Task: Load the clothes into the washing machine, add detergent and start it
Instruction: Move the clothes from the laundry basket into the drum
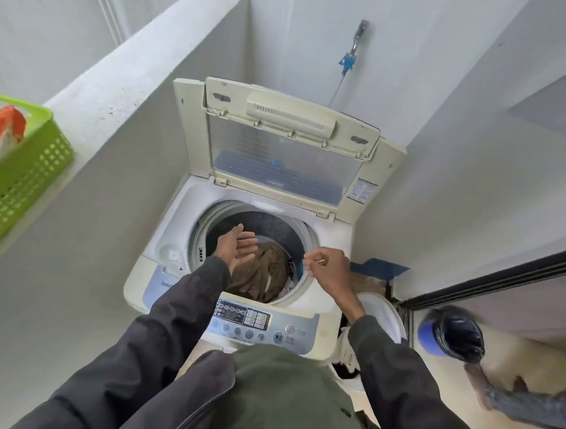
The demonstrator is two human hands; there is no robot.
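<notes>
Brown clothes (pixel 259 275) fill the drum, partly hidden by the left hand (pixel 238 248).

The scene is lit evenly by soft, pale daylight, and no hard shadows are cast on the grey walls (pixel 440 156). The inside of the drum (pixel 268 226) is left dim, so the clothes (pixel 259 275) in it are seen only as a dull brown mass. A mild sheen is carried by the clear panel of the raised lid (pixel 277 155), through which blurred blue shapes are seen. Strong wide-angle distortion is shown: straight edges are bowed toward the frame borders. The green basket (pixel 24 177) at the left edge and the bin (pixel 454 335) at the right are smeared by blur. The control panel (pixel 254 323) print is too soft to be read.
</notes>
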